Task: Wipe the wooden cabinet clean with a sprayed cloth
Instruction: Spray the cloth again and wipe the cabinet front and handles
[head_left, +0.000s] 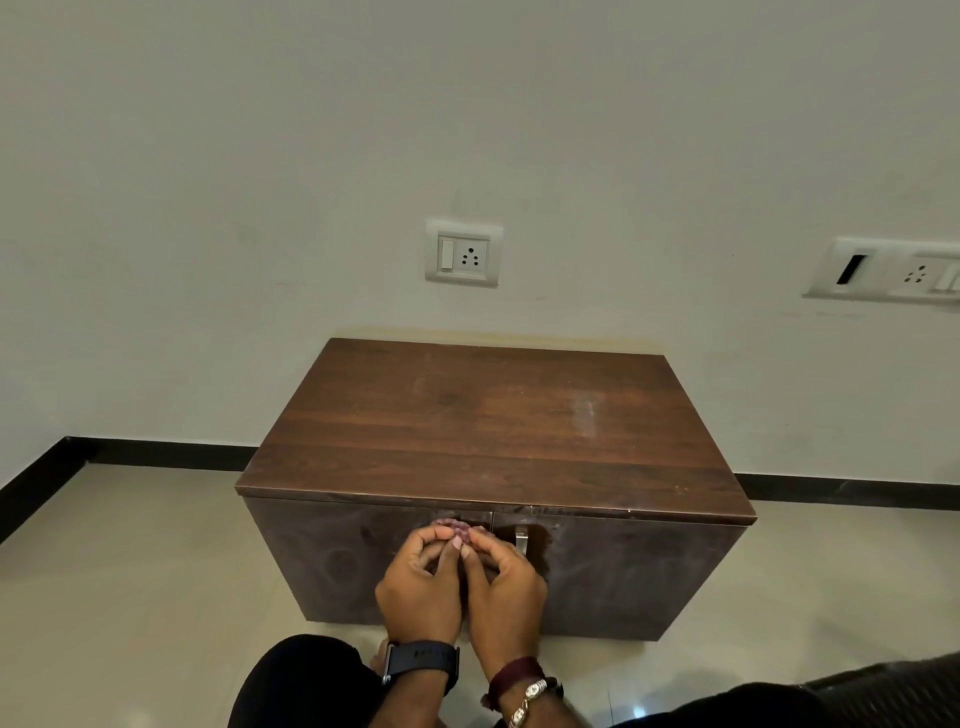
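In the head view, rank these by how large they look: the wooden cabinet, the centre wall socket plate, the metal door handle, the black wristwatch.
1. Wooden cabinet
2. Centre wall socket plate and black wristwatch: look alike, and the watch is nearer the camera, so unranked
3. Metal door handle

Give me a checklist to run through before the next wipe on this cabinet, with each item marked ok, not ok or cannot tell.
1. Cloth in hand: ok. The pinkish cloth is bunched between the fingertips of the left hand and right hand.
2. Cloth dampened with spray: cannot tell.
3. Spray bottle within reach: cannot tell; none is in view.
4. Cabinet top bare for wiping: ok.
5. Top clean: not ok. A pale smear shows right of centre.
6. Cabinet doors closed: ok. The metal handle sits beside the hands.
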